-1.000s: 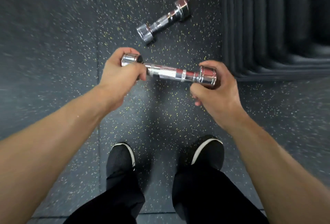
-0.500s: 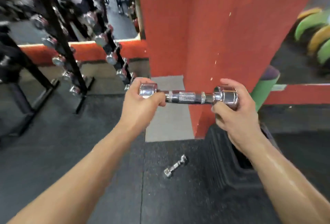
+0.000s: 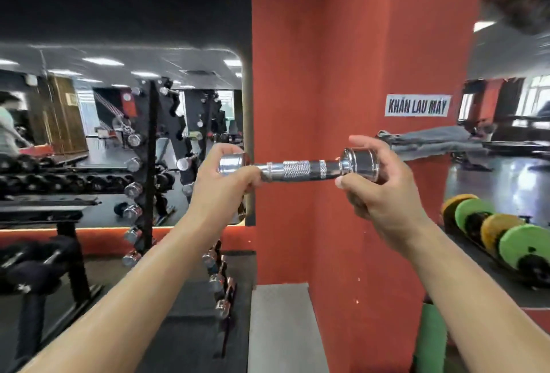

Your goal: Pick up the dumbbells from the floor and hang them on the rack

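I hold a chrome dumbbell [image 3: 297, 169] level at chest height in front of a red pillar. My left hand [image 3: 221, 191] grips its left head, and my right hand [image 3: 375, 194] grips its right head from below and behind. The knurled handle between them is bare. A black upright dumbbell rack [image 3: 150, 146] with several chrome dumbbells on its pegs stands to the left, beyond my left hand. The second dumbbell that lay on the floor is out of view.
The red pillar [image 3: 342, 75] stands straight ahead, with a mirror [image 3: 89, 134] on the wall to its left. A low black rack [image 3: 44, 271] with dark dumbbells is at the far left. Green and yellow weight plates [image 3: 506, 238] line the right side.
I have stood up and my view has risen from the floor to the wall. Both hands have lifted the dumbbell to chest height. The other dumbbell has dropped out of sight.
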A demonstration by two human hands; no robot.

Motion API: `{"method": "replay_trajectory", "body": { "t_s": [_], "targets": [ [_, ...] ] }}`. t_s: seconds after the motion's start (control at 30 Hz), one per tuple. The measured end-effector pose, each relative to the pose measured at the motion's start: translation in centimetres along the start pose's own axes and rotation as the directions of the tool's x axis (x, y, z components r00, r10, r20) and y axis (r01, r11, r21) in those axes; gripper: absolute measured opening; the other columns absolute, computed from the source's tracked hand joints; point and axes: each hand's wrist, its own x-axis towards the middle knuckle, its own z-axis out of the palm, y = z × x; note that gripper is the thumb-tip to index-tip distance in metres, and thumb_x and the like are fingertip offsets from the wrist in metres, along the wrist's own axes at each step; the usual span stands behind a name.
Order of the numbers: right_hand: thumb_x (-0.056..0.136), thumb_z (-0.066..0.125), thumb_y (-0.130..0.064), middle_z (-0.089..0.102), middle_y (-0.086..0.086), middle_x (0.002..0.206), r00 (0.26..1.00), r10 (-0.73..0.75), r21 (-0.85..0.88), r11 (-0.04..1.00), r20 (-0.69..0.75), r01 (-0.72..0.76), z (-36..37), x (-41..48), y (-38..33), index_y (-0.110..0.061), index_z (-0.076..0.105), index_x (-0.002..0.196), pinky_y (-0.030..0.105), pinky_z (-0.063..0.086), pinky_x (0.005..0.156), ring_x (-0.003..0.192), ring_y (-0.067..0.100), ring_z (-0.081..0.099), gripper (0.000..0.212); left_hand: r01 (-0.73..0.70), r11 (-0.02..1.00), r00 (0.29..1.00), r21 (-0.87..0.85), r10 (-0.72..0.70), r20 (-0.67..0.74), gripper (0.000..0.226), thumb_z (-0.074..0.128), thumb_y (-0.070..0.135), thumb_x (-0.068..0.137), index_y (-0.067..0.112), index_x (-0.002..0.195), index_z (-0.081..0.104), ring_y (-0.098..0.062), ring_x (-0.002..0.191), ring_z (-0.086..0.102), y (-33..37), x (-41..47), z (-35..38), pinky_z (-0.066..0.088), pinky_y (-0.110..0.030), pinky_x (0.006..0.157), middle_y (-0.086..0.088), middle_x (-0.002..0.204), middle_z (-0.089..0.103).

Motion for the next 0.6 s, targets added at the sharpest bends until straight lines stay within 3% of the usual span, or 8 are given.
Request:
{"method": "replay_trajectory", "body": {
  "t_s": [0.13, 0.23, 0.33, 0.43, 0.6],
  "targets": [
    [0.071, 0.075, -0.006, 0.059, -0.011, 0.063, 1.000, -0.022, 0.081, 0.996, 0.019, 0.020, 2.4, 1.1, -1.7, -0.034, 0.064, 0.117, 0.018, 0.030, 0.040, 0.042, 0.008, 0.040, 0.055, -0.039, 0.999, 0.999, 0.022, 0.038, 0.023, 0.051, 0.065, 0.018, 0.057, 0.030, 0.106, 0.059, -0.005, 0.042, 0.039, 1.9, 1.0, -2.3, 0.033, -0.017, 0.043, 0.007, 0.057, 0.058],
    [0.071, 0.081, -0.009, 0.063, -0.012, 0.068, 0.999, -0.023, 0.133, 0.991, 0.043, 0.017, 3.5, 2.0, -1.9, -0.034, 0.061, 0.119, 0.017, 0.031, 0.040, 0.045, 0.005, 0.042, 0.058, -0.028, 0.999, 0.999, 0.022, 0.027, 0.033, 0.056, 0.067, 0.017, 0.058, 0.034, 0.111, 0.056, -0.006, 0.044, 0.043, 1.7, 2.5, -3.6, 0.037, -0.026, 0.051, 0.009, 0.056, 0.059],
    [0.069, 0.086, -0.012, 0.065, -0.014, 0.067, 0.999, -0.022, 0.170, 0.985, 0.041, 0.014, 4.8, 3.0, -1.4, -0.028, 0.059, 0.119, 0.017, 0.033, 0.038, 0.044, 0.003, 0.045, 0.060, 0.028, 0.999, 0.999, -0.017, -0.028, 0.015, 0.058, 0.066, 0.013, 0.059, 0.030, 0.112, 0.049, -0.008, 0.048, 0.043, 0.5, 4.6, -4.1, 0.036, -0.027, 0.050, 0.008, 0.060, 0.058],
    [0.066, 0.089, -0.009, 0.067, -0.013, 0.068, 0.997, -0.059, 0.209, 0.977, 0.051, 0.047, 6.4, 4.2, -0.2, -0.020, 0.062, 0.111, 0.014, 0.037, 0.040, 0.044, 0.000, 0.050, 0.054, 0.150, 0.985, 0.988, -0.086, -0.146, 0.045, 0.040, 0.061, 0.008, 0.055, 0.009, 0.094, 0.048, -0.014, 0.054, 0.040, -1.0, 6.8, -3.8, 0.028, -0.026, 0.048, -0.006, 0.073, 0.048],
    [0.064, 0.089, -0.007, 0.071, -0.007, 0.075, 0.979, -0.185, 0.178, 0.970, 0.081, 0.168, 9.5, 7.9, 3.1, -0.021, 0.061, 0.108, 0.013, 0.046, 0.052, 0.052, 0.000, 0.059, 0.054, 0.283, 0.953, 0.959, -0.109, -0.277, 0.064, 0.019, 0.047, -0.010, 0.075, -0.001, 0.087, 0.059, -0.026, 0.063, 0.061, -5.1, 10.9, -2.2, 0.045, -0.024, 0.052, -0.016, 0.079, 0.058]
  ]
}}
